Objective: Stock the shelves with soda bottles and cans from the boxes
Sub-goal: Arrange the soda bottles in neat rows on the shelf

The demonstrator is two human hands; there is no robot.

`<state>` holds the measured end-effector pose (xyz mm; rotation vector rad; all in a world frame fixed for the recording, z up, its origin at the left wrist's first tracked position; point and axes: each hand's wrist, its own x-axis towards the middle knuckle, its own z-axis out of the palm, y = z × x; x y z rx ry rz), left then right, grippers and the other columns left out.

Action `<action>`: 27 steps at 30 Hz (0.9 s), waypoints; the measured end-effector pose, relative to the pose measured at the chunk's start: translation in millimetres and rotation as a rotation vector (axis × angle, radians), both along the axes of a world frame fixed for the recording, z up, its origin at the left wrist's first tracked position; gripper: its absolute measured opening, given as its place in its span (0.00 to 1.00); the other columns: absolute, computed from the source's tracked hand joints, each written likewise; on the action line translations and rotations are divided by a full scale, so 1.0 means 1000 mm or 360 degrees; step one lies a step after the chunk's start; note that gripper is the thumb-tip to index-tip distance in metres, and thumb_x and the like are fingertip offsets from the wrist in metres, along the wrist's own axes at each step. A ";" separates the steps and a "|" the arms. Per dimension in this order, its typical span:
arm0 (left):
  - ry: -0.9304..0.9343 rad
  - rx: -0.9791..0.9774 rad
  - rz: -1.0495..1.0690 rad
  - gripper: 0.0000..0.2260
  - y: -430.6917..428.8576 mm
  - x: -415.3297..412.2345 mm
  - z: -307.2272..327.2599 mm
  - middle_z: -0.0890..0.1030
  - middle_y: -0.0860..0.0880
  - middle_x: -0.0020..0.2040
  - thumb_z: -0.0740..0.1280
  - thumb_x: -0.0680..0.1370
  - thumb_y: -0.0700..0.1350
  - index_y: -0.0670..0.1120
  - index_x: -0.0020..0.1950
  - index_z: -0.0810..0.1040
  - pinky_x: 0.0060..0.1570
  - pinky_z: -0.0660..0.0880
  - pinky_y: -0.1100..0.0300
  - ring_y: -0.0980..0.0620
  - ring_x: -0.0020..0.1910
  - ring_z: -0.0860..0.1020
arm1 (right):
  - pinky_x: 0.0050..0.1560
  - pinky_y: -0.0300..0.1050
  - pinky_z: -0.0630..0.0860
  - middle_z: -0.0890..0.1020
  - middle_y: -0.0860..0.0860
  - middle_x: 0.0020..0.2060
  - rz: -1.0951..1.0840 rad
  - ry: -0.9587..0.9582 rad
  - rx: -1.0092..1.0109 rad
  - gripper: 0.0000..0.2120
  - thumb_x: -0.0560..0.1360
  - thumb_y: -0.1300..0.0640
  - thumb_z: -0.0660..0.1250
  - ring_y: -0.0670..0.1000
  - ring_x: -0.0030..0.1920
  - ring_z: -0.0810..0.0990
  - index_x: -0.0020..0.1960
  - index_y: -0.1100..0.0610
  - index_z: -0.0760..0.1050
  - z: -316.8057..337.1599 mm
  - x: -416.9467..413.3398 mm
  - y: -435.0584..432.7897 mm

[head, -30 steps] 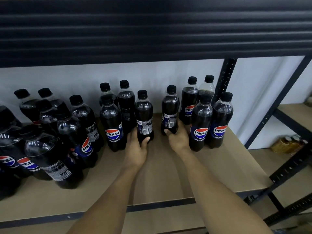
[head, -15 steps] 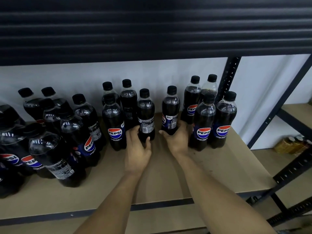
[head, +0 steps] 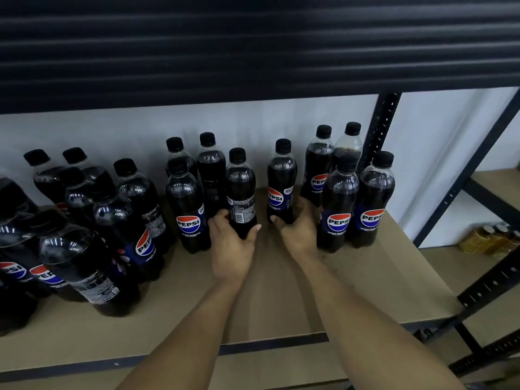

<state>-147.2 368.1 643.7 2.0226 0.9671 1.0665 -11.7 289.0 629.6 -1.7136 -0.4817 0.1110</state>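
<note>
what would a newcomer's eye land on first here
Two hands meet at mid-shelf: the left hand grips the barcode-facing bottle and the right hand grips the logo-facing bottle, both bottles upright. Around them dark, black-capped Pepsi bottles crowd the tan shelf board: a dense left cluster and the right four beside the black upright.

On my feed, a white wall (head: pixel 112 130) fills the background. Directly above it hangs a dark ribbed panel (head: pixel 253 46), and clustered at its lower right are amber jars (head: pixel 478 242).
</note>
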 end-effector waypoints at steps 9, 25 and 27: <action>-0.0034 -0.0029 -0.0098 0.32 0.008 0.013 0.003 0.71 0.45 0.66 0.78 0.73 0.49 0.43 0.71 0.67 0.64 0.73 0.52 0.46 0.64 0.74 | 0.69 0.55 0.72 0.77 0.49 0.66 -0.0036 -0.0119 -0.0132 0.30 0.74 0.54 0.75 0.51 0.69 0.74 0.72 0.47 0.67 -0.006 0.003 0.002; 0.0024 -0.0259 -0.0269 0.33 0.038 0.032 -0.001 0.76 0.50 0.64 0.78 0.68 0.57 0.52 0.69 0.70 0.65 0.75 0.49 0.53 0.63 0.76 | 0.69 0.56 0.74 0.75 0.49 0.67 -0.0063 -0.0022 -0.0106 0.38 0.64 0.36 0.73 0.50 0.69 0.73 0.70 0.42 0.66 -0.008 0.002 0.005; 0.0035 -0.0262 -0.0277 0.32 0.042 0.033 -0.002 0.76 0.50 0.65 0.78 0.70 0.55 0.52 0.70 0.70 0.66 0.74 0.47 0.52 0.64 0.76 | 0.70 0.56 0.73 0.75 0.49 0.68 -0.0081 -0.0044 -0.0105 0.33 0.68 0.43 0.76 0.51 0.70 0.73 0.70 0.42 0.66 -0.007 0.002 0.005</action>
